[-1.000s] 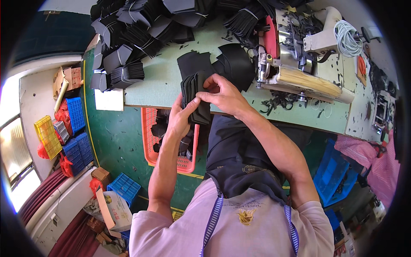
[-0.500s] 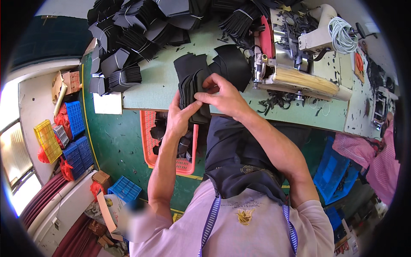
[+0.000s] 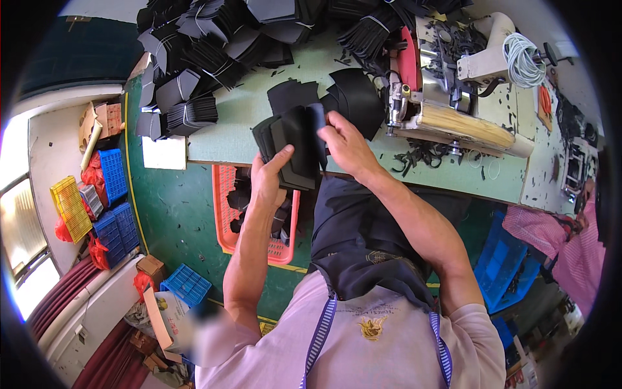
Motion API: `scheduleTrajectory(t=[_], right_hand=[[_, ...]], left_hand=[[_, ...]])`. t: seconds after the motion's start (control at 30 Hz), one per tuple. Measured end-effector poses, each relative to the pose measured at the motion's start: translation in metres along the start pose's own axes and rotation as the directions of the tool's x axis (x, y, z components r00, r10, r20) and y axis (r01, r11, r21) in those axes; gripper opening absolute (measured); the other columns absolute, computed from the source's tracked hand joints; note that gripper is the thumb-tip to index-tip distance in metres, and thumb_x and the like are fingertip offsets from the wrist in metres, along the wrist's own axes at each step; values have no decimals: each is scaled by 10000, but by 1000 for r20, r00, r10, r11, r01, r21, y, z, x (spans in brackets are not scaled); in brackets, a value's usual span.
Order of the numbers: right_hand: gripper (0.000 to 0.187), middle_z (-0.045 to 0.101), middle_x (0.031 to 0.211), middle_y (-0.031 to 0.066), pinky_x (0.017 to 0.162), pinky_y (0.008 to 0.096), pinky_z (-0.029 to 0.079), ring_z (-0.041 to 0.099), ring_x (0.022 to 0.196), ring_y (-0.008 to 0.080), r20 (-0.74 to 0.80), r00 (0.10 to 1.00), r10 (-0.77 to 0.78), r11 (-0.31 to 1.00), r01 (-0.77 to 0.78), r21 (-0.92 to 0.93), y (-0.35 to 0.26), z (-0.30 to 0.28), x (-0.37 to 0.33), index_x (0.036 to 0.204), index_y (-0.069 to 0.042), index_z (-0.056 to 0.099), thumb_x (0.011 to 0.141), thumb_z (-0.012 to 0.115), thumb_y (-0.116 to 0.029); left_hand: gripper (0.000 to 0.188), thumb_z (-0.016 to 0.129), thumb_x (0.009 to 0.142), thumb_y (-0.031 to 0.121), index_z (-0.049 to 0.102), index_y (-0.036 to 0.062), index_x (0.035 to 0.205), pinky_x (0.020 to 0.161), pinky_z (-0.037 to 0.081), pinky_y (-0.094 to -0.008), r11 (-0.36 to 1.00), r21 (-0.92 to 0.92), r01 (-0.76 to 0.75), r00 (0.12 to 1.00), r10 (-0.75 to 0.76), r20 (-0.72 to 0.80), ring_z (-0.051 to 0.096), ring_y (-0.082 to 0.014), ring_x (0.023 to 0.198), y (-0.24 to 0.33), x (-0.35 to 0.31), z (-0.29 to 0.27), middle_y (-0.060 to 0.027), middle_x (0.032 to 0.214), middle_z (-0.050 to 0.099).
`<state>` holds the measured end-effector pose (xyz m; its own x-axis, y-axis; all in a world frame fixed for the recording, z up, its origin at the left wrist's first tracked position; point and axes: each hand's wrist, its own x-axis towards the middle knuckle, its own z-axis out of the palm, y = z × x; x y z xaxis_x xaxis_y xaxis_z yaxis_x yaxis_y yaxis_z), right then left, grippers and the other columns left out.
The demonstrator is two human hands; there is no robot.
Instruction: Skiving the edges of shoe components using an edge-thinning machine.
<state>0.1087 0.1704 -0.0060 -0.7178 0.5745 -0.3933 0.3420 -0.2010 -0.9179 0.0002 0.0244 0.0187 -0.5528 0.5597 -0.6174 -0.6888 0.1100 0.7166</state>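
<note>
A stack of thin black cut pieces (image 3: 282,137) is fanned out over the bench's front edge. My left hand (image 3: 267,178) is closed on it, the thumb lying across the face of the stack. At the stack's right side my right hand (image 3: 348,146) pinches a black cut piece (image 3: 315,126) by its edge, bent away from the others. My right fingertips are partly hidden behind it. Just beyond, more loose black pieces (image 3: 358,104) lie overlapping on the pale green bench (image 3: 249,100).
Tied bundles of black pieces (image 3: 194,71) are heaped at the back left. A bench machine (image 3: 463,123) with a wooden bar stands at right, black offcuts (image 3: 418,157) before it. Below the bench is an orange basket (image 3: 225,217). A pink-checked sleeve (image 3: 538,227) shows at far right.
The stack has been spread wider and its left side has shifted left. My right hand has moved slightly right, drawing a piece away from the rest of the stack.
</note>
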Motion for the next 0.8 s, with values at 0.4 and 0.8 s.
scheduleTrajectory(t=[0.4,0.8], right_hand=[[387,701,827,122,761,372,527,668,770,257,-47,994,-94,981,85,-175,9,-1,10,1098,15,685,861,745,-286],[552,685,1054,190,884,352,521,680,993,264,198,980,-14,1000,10,23,-11,37,14,1119,18,601,826,765,-421]], left_hand=[[311,600,905,-12,568,-44,1213,899,580,-433,957,-289,-28,998,43,44,691,-288,999,0,19,-8,-163,1131,666],[361,708,850,71,606,-49,1175,782,517,-275,932,308,-191,964,237,-120,636,-137,882,-7,8,-28,-79,996,683]])
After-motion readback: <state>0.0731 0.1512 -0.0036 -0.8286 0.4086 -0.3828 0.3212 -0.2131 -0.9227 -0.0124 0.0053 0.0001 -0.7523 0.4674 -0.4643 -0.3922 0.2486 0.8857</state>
